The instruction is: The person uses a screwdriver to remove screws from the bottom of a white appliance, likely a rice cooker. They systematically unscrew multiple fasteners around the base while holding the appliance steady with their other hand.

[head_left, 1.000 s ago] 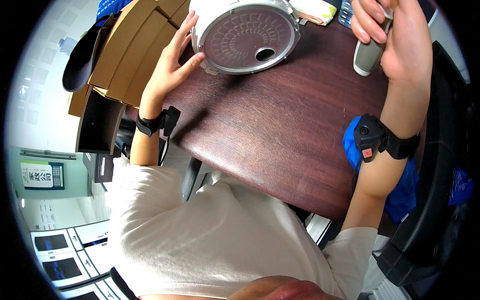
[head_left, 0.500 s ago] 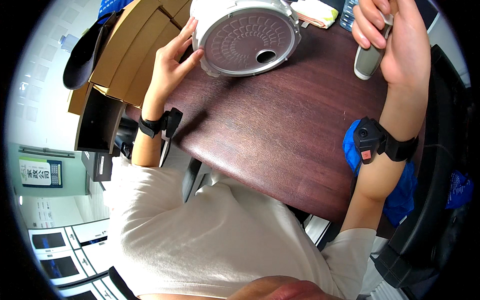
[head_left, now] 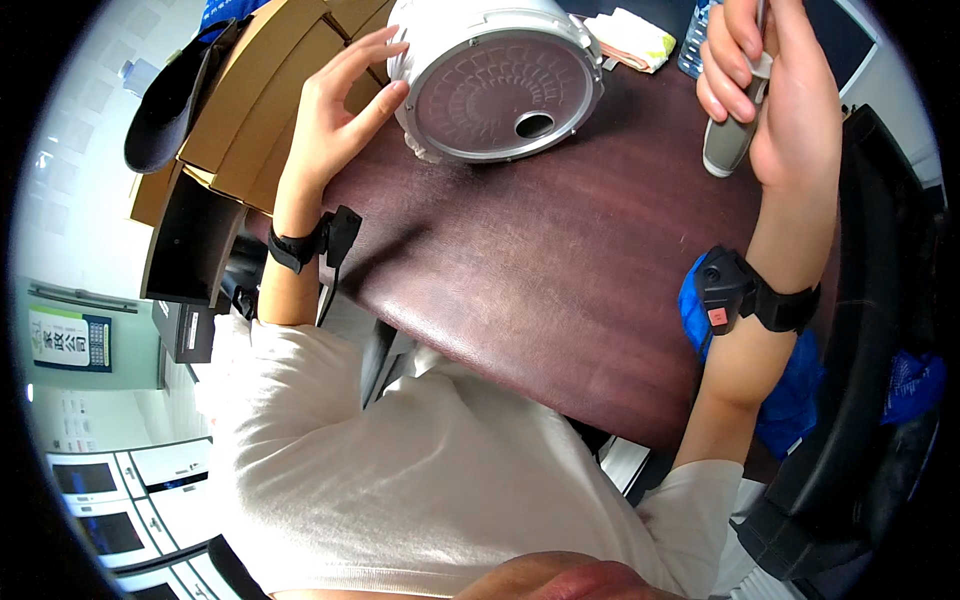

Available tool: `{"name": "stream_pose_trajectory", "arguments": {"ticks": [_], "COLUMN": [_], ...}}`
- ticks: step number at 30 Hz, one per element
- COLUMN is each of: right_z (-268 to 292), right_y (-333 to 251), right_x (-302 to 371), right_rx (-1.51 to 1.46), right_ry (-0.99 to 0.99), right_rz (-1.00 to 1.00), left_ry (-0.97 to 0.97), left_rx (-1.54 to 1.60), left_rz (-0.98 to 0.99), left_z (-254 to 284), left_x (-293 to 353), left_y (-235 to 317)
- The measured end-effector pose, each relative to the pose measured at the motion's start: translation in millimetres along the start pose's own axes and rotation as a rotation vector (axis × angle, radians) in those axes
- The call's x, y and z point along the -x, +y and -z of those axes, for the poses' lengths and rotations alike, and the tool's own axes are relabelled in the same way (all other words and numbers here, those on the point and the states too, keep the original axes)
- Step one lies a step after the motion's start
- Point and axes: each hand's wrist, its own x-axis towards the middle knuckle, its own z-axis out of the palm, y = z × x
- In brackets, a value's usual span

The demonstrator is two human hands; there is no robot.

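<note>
At the far side of the table stands a white drum-shaped appliance (head_left: 498, 95), tilted so that its round brownish face shows, with a grey rim and one dark oval hole low on the right. My left hand (head_left: 335, 120) is at its left side, fingers spread, thumb and fingertips at or very near the rim; actual contact is hard to tell. In my right hand (head_left: 775, 100), raised at the far right, is a tool with a grey handle (head_left: 728, 145) and a pale rounded end pointing down. The tool's upper part is mostly hidden by the fingers.
A dark brown table (head_left: 540, 270) spreads before me. Brown cardboard boxes (head_left: 265, 90) are stacked at left. A folded cloth (head_left: 635, 40) and a clear plastic bottle (head_left: 695, 42) lie beyond the drum. Blue plastic (head_left: 790, 400) and a black chair (head_left: 865, 330) are at right.
The drum appears slightly lower in view. My left fingers have spread a little at its side. My right hand has shifted slightly left, still gripping the grey-handled tool.
</note>
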Motion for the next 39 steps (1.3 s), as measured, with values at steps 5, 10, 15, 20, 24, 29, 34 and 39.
{"name": "stream_pose_trajectory", "arguments": {"ticks": [5,10,15,20,24,29,34,39], "right_z": [5.9,12.4,-3.4,-12.0,-17.5,-22.9,-26.3,-28.0], "right_y": [9.4,29.0,43.7,54.5,59.8,65.4,68.5,68.9], "right_x": [-3.1,-3.8,0.1,0.8,3.6,1.9,0.1,0.3], "right_rx": [0.187,0.672,1.019,1.342,1.457,1.530,1.503,1.522], "right_ry": [-0.035,-0.177,-0.130,-0.119,-0.072,-0.050,-0.012,-0.020], "right_rz": [0.021,0.146,0.236,0.259,0.300,0.322,0.239,0.230], "left_ry": [-0.027,-0.065,-0.055,-0.004,0.033,0.031,0.028,-0.017], "left_rx": [0.057,-0.019,-0.086,-0.122,-0.188,-0.259,-0.209,-0.206], "left_rz": [0.032,-0.085,-0.114,-0.161,-0.177,-0.145,-0.154,-0.169], "left_z": [-6.4,-23.3,-33.3,-41.1,-53.0,-56.6,-54.6,-47.0], "left_x": [-28.3,-46.1,-51.7,-57.2,-63.7,-64.9,-67.0,-64.8], "left_y": [39.8,20.0,10.9,11.6,12.1,13.7,14.9,18.6]}}
